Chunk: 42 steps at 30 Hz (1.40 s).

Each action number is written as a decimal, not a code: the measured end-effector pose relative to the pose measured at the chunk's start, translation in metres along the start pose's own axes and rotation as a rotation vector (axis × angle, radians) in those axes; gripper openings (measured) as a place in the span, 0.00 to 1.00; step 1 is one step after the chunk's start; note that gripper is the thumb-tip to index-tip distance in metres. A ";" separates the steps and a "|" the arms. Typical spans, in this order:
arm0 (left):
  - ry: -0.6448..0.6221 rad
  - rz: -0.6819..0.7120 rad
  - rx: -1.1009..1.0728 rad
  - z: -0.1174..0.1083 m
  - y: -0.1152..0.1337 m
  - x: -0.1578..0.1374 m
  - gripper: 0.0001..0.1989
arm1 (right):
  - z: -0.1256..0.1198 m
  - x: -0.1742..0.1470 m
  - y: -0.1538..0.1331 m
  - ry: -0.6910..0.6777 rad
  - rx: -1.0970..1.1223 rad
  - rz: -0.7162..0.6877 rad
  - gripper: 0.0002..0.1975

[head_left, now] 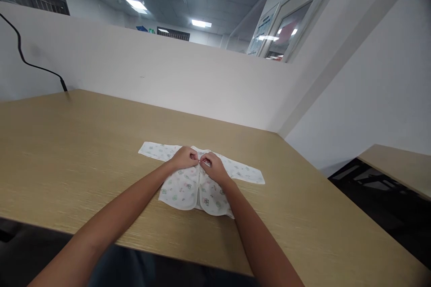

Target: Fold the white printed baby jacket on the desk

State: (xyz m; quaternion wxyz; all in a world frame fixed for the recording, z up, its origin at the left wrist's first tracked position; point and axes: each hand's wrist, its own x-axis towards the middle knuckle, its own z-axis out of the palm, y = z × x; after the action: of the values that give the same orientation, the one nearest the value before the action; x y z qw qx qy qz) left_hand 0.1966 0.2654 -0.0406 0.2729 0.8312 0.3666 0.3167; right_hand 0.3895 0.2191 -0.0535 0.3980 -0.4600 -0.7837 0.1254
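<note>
A small white baby shirt (pixel 182 190) with a pale animal print lies spread on the table, front side up, its sleeves stretched out to both sides. Its front is split down the middle, and the two rounded lower edges sit slightly apart. My left hand (pixel 186 158) pinches the left front edge just below the neckline. Close beside it, my right hand (pixel 213 166) pinches the right front edge. The fingertips of both hands nearly meet at the centre opening. Whatever fastener lies between the fingers is too small to make out.
The wooden table (pixel 101 143) reaches a low white partition (pixel 175 80) at the back. A black cable (pixel 37 66) hangs down to the table at the far left. Another table (pixel 400 161) stands to the right, beyond a gap.
</note>
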 end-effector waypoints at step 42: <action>0.044 -0.144 -0.007 0.001 0.000 0.002 0.09 | 0.000 -0.002 0.001 0.065 0.081 0.128 0.05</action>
State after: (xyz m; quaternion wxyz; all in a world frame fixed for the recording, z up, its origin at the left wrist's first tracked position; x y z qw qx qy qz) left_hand 0.1984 0.2667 -0.0405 0.2897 0.7945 0.4301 0.3159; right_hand 0.3911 0.2176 -0.0552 0.4329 -0.4964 -0.7337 0.1673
